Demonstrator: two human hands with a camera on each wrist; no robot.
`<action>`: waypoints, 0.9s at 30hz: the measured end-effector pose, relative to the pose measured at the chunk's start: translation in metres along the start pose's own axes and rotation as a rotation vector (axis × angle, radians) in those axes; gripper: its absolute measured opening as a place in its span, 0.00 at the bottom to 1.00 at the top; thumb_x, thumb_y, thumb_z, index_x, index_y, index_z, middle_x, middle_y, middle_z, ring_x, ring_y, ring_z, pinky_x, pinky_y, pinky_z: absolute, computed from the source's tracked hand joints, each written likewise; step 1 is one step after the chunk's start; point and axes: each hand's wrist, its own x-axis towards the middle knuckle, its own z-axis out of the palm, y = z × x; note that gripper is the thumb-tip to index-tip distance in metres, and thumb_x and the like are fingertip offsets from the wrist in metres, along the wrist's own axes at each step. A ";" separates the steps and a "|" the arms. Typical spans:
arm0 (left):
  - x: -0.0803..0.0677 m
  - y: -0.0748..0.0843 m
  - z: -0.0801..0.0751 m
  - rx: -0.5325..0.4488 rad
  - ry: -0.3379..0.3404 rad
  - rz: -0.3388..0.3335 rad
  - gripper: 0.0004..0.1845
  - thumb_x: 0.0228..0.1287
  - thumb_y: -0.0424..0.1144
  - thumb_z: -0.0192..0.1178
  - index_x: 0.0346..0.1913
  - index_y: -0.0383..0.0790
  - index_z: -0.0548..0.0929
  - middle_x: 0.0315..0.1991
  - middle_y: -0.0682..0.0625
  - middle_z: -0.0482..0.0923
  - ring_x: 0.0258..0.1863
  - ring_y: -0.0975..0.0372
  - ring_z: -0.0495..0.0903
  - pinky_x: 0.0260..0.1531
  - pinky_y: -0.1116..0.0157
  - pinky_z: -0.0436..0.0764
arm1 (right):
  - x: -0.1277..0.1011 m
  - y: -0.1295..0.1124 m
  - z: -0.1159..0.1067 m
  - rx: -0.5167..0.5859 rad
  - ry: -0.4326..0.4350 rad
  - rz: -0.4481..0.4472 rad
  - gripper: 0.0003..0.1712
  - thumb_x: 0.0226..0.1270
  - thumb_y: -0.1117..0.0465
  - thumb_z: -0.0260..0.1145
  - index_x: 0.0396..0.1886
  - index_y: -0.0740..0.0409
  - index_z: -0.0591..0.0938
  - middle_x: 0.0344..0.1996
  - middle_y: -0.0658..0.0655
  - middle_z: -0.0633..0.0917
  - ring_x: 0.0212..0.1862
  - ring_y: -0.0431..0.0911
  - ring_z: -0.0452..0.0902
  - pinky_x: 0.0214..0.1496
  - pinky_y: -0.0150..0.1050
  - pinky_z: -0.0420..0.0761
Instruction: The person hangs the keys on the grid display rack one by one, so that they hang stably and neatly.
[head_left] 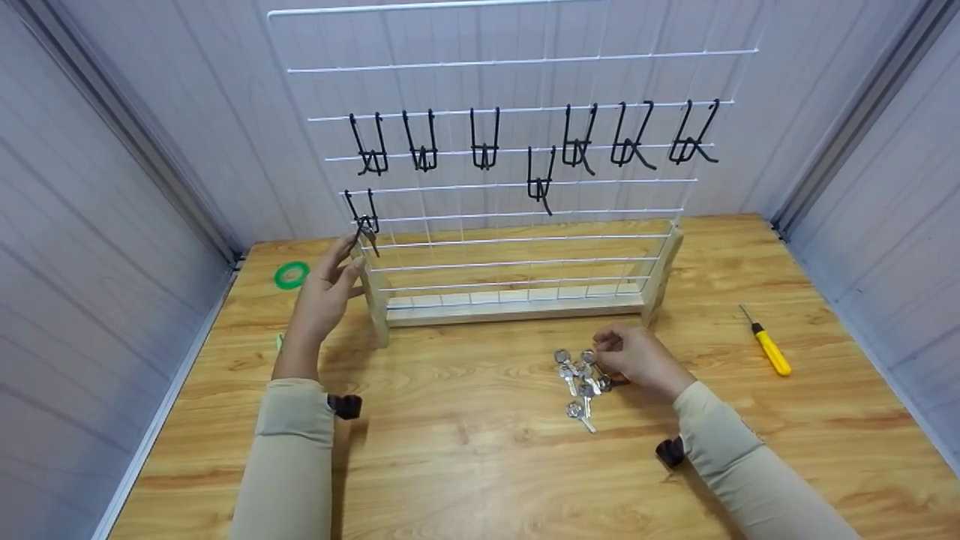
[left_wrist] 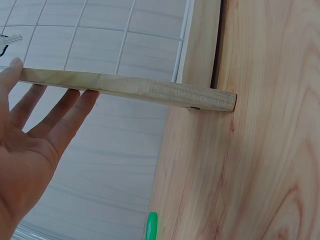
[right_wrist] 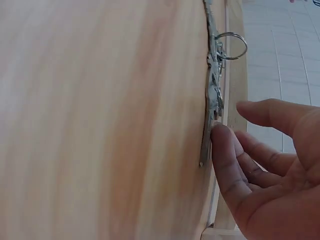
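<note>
My left hand holds the left wooden post of a white wire grid rack, thumb on one side and fingers on the other. Beside it, a key hangs by the lowest left black hook. On the table in front of the rack lies a small heap of silver keys, some with rings. My right hand is at the heap's right edge. Its index fingertip touches a key, while the thumb stays apart from it; nothing is pinched between them.
Several black wire hooks hang across the grid. A yellow-handled screwdriver lies at right on the wooden table. A green tape roll lies behind the left hand. Pale panels wall in the table.
</note>
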 end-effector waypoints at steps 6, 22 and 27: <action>0.000 0.000 0.001 -0.007 0.012 0.006 0.31 0.84 0.48 0.55 0.84 0.51 0.64 0.84 0.43 0.62 0.76 0.44 0.74 0.66 0.44 0.86 | 0.001 0.000 0.001 -0.057 -0.054 -0.042 0.18 0.68 0.65 0.72 0.56 0.67 0.86 0.49 0.65 0.90 0.50 0.52 0.87 0.57 0.49 0.91; 0.000 0.000 0.001 0.006 0.010 -0.003 0.31 0.84 0.51 0.55 0.84 0.54 0.65 0.85 0.42 0.61 0.76 0.43 0.74 0.67 0.44 0.86 | 0.010 0.002 0.001 -0.085 -0.088 0.005 0.13 0.70 0.61 0.71 0.49 0.65 0.86 0.39 0.57 0.87 0.40 0.44 0.80 0.42 0.31 0.81; -0.001 0.001 0.000 0.018 0.010 0.000 0.31 0.84 0.52 0.55 0.84 0.56 0.64 0.85 0.42 0.61 0.77 0.42 0.74 0.66 0.44 0.86 | 0.010 0.002 0.000 -0.075 -0.093 0.017 0.13 0.67 0.64 0.68 0.49 0.65 0.84 0.39 0.56 0.85 0.40 0.44 0.78 0.42 0.31 0.81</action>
